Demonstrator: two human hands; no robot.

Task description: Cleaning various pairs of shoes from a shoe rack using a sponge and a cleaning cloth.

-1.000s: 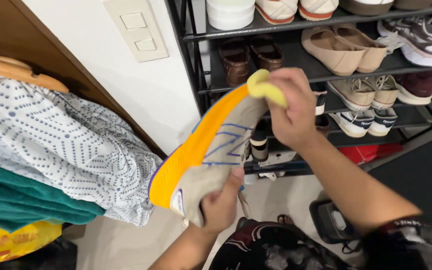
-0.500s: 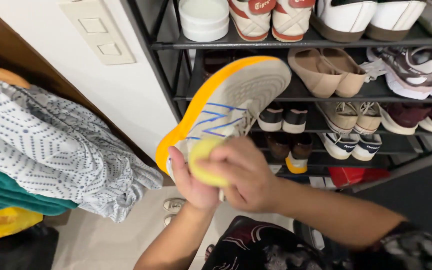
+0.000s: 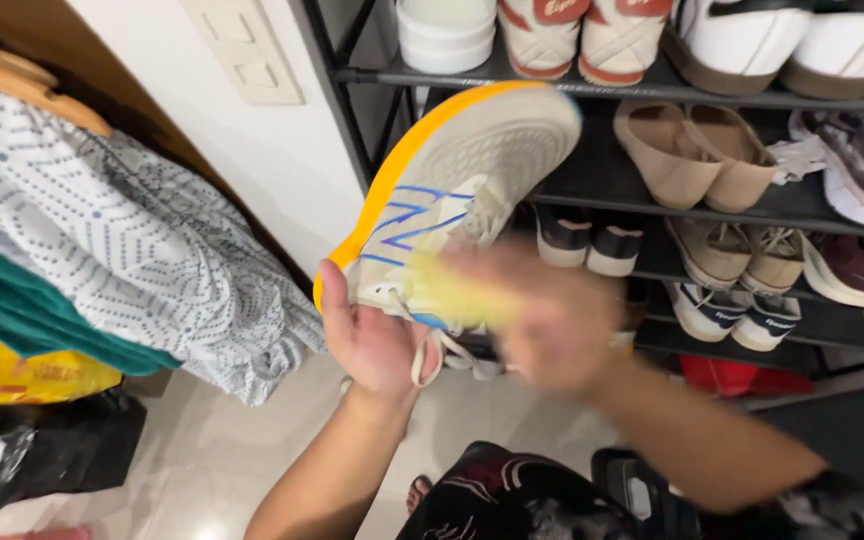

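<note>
Centre frame: left hand closed around the heel of a beige sneaker with orange sole edge, toe tilted to upper right. Right hand, motion-blurred, presses a yellow cloth against the shoe's side; its grip cannot be told. Step judged: wiping the upper. Next stroke needs a steady heel hold. Shoe rack close behind the toe; open floor at lower left.

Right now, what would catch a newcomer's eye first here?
The beige running shoe with an orange sole, held up mid-frame in the left hand. Next, the blurred right hand pressing a yellow cloth against its side. Behind stands a black shoe rack full of pairs; patterned clothes hang at left.
</note>
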